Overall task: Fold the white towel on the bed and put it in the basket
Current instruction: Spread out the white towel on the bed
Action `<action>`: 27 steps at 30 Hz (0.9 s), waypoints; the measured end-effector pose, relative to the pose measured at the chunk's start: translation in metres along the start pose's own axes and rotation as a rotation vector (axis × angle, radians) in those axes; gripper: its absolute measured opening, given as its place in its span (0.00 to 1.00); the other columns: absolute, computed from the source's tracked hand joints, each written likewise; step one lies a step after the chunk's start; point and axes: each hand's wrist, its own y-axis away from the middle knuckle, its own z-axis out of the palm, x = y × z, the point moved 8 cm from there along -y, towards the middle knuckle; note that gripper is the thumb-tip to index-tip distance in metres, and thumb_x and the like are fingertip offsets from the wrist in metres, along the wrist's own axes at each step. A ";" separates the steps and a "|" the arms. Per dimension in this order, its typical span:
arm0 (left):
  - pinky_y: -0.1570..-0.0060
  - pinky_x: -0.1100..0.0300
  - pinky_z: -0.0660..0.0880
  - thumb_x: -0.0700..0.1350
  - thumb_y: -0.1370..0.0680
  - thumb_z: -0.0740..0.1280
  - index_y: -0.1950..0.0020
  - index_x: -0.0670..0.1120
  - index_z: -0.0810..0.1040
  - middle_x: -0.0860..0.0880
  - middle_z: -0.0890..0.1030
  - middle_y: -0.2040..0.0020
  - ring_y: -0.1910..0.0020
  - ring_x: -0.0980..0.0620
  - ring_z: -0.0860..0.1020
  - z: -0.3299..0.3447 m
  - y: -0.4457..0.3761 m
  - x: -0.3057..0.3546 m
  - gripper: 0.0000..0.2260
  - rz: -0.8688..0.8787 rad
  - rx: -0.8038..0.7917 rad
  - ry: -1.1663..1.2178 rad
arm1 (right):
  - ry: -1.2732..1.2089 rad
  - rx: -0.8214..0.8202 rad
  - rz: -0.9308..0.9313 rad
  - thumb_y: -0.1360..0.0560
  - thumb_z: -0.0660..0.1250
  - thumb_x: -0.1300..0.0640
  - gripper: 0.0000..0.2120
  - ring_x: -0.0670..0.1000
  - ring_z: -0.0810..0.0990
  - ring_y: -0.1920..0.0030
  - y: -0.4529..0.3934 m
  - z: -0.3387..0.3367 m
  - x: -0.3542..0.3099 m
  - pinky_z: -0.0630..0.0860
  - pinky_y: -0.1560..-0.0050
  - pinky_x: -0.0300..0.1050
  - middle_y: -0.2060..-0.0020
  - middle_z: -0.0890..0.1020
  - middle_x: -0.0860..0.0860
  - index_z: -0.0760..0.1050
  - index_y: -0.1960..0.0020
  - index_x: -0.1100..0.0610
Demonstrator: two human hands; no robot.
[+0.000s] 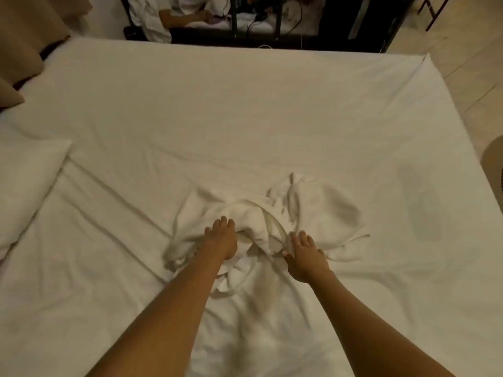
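Note:
A white towel point(321, 210) lies crumpled in a heap on the white bed sheet point(245, 110), in the lower middle of the view. My left hand point(221, 238) rests on the heap's left part, fingers curled into the cloth. My right hand point(306, 254) lies on the towel's near right side, fingers spread and flat against it. Both forearms reach in from the bottom edge. Folds of towel bunch between the two hands. The rim of a round woven thing point(494, 161), perhaps the basket, shows at the right edge beside the bed.
A white pillow point(24, 186) lies at the bed's left side. Brown curtains point(24, 36) hang at the far left. Beyond the bed stands a dark frame point(277, 20) with cables and white cloth, where another person's arm point(185, 17) shows. Tiled floor point(462, 63) runs along the right.

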 end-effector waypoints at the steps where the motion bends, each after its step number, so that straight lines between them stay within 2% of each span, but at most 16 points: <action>1: 0.26 0.49 0.54 0.39 0.20 0.53 0.23 0.40 0.48 0.42 0.48 0.22 0.23 0.44 0.51 -0.002 -0.007 0.000 0.27 -0.010 0.012 -0.009 | 0.002 0.004 0.005 0.19 0.52 0.46 0.30 0.55 0.46 0.24 -0.005 0.003 0.001 0.55 0.27 0.58 0.23 0.45 0.55 0.43 0.23 0.53; 4: 0.26 0.50 0.53 0.39 0.20 0.54 0.23 0.40 0.45 0.42 0.46 0.22 0.23 0.44 0.49 -0.006 -0.032 -0.005 0.28 -0.025 0.075 0.031 | -0.020 0.046 0.050 0.20 0.53 0.47 0.32 0.55 0.44 0.24 -0.019 0.008 0.007 0.54 0.27 0.57 0.23 0.43 0.55 0.40 0.23 0.53; 8: 0.27 0.50 0.53 0.47 0.19 0.56 0.23 0.39 0.45 0.40 0.47 0.22 0.23 0.44 0.50 0.007 -0.056 -0.007 0.30 -0.044 0.094 0.048 | -0.034 0.137 0.069 0.21 0.56 0.47 0.35 0.56 0.44 0.24 -0.033 0.015 0.016 0.55 0.27 0.56 0.23 0.41 0.55 0.37 0.23 0.51; 14: 0.27 0.49 0.53 0.51 0.23 0.66 0.24 0.40 0.50 0.42 0.58 0.24 0.25 0.45 0.56 0.022 -0.076 -0.012 0.36 -0.081 0.213 0.093 | -0.043 0.136 0.099 0.22 0.59 0.49 0.37 0.57 0.46 0.24 -0.053 0.025 0.029 0.56 0.27 0.55 0.23 0.43 0.58 0.37 0.24 0.48; 16: 0.27 0.50 0.54 0.50 0.24 0.67 0.24 0.40 0.53 0.42 0.62 0.26 0.27 0.45 0.61 0.020 -0.075 -0.011 0.35 -0.097 0.266 0.109 | -0.071 0.121 0.112 0.22 0.59 0.50 0.36 0.59 0.52 0.25 -0.057 0.029 0.030 0.61 0.30 0.55 0.24 0.49 0.59 0.38 0.24 0.47; 17: 0.28 0.50 0.54 0.49 0.25 0.68 0.25 0.41 0.55 0.43 0.65 0.28 0.28 0.45 0.64 0.019 -0.074 -0.010 0.34 -0.107 0.292 0.110 | -0.109 0.127 0.116 0.22 0.59 0.52 0.36 0.60 0.60 0.27 -0.058 0.029 0.030 0.66 0.34 0.55 0.25 0.56 0.60 0.39 0.23 0.47; 18: 0.28 0.51 0.56 0.48 0.25 0.69 0.27 0.42 0.58 0.43 0.68 0.31 0.31 0.45 0.67 0.018 -0.072 -0.009 0.32 -0.113 0.322 0.112 | -0.154 0.147 0.116 0.22 0.59 0.55 0.35 0.61 0.70 0.35 -0.057 0.027 0.029 0.72 0.41 0.54 0.30 0.66 0.61 0.41 0.23 0.47; 19: 0.30 0.51 0.57 0.47 0.26 0.69 0.29 0.43 0.61 0.43 0.70 0.33 0.34 0.45 0.69 0.016 -0.070 -0.009 0.30 -0.115 0.355 0.114 | -0.193 0.172 0.110 0.23 0.58 0.58 0.34 0.61 0.77 0.46 -0.054 0.024 0.027 0.75 0.50 0.52 0.39 0.76 0.60 0.44 0.23 0.46; 20: 0.31 0.52 0.60 0.46 0.26 0.70 0.31 0.43 0.63 0.44 0.72 0.36 0.37 0.45 0.71 0.014 -0.068 -0.009 0.27 -0.115 0.383 0.115 | -0.217 0.194 0.102 0.23 0.57 0.60 0.33 0.59 0.78 0.56 -0.052 0.022 0.025 0.75 0.57 0.50 0.51 0.80 0.59 0.46 0.23 0.46; 21: 0.33 0.53 0.63 0.45 0.26 0.69 0.33 0.43 0.65 0.44 0.73 0.38 0.39 0.45 0.73 0.012 -0.065 -0.009 0.24 -0.113 0.403 0.125 | -0.227 0.207 0.098 0.23 0.56 0.62 0.33 0.57 0.75 0.63 -0.049 0.020 0.024 0.73 0.61 0.49 0.58 0.79 0.58 0.48 0.23 0.46; 22: 0.37 0.54 0.66 0.43 0.26 0.69 0.35 0.43 0.67 0.43 0.74 0.39 0.42 0.45 0.74 0.011 -0.061 -0.008 0.22 -0.104 0.416 0.145 | -0.227 0.221 0.098 0.24 0.55 0.63 0.33 0.56 0.73 0.65 -0.046 0.018 0.024 0.70 0.63 0.47 0.61 0.79 0.58 0.50 0.23 0.45; 24: 0.45 0.55 0.70 0.41 0.25 0.68 0.38 0.42 0.70 0.43 0.75 0.43 0.45 0.44 0.75 0.008 -0.052 -0.006 0.17 -0.075 0.421 0.197 | -0.210 0.253 0.103 0.24 0.54 0.65 0.31 0.57 0.73 0.64 -0.040 0.012 0.026 0.66 0.63 0.46 0.59 0.79 0.58 0.55 0.25 0.46; 27: 0.54 0.56 0.71 0.40 0.24 0.66 0.41 0.42 0.71 0.44 0.76 0.46 0.47 0.45 0.76 0.005 -0.037 -0.003 0.12 -0.072 0.422 0.205 | -0.163 0.315 0.118 0.23 0.55 0.64 0.22 0.59 0.76 0.60 -0.029 0.003 0.027 0.66 0.63 0.45 0.56 0.76 0.57 0.67 0.31 0.51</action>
